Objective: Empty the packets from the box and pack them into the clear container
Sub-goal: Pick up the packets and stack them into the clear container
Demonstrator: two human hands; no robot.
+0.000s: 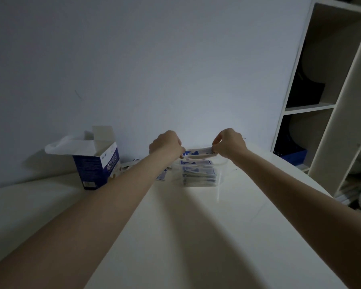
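In the head view, the left hand (167, 145) and right hand (229, 143) are each pinching one end of a packet (198, 152), holding it level just above the clear container (198, 174), which is already holding a stack of packets; the opened box (96, 163) is standing well to the left; a few loose packets (162, 176) are lying beside the container; the packing step seems well under way; the next move is probably calling for lowering this packet flat onto the stack.

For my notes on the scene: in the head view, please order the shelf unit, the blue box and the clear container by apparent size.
1. shelf unit, clearly largest.
2. blue box.
3. clear container.
The box and container look close in size; the container's clear walls are hard to trace, so their order is unsure.
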